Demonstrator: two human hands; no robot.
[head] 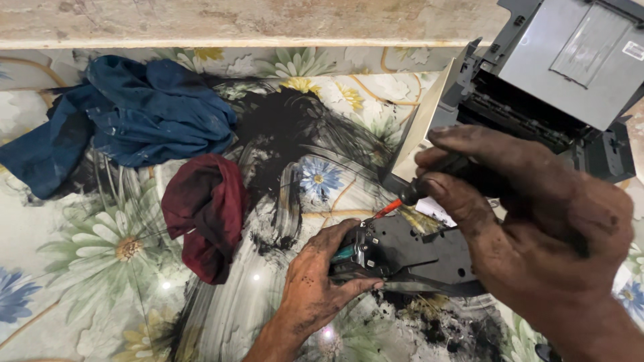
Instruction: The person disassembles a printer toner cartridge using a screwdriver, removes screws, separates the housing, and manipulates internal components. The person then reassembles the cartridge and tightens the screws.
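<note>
Toner cartridge (409,258), black and dusty, lies low and right of centre in the frame on a flowered surface (100,268) smeared with black powder. A slip seems likely: the screwdriver (429,184) tip could skid off the cartridge's end, or more powder could spill. Left hand (315,288) is closed on the cartridge's left end. Right hand (530,221) is clenched round the screwdriver's dark handle. Blue cloth (127,114) lies upper left, a maroon rag (208,208) beside it, a grey printer (550,74) upper right.
</note>
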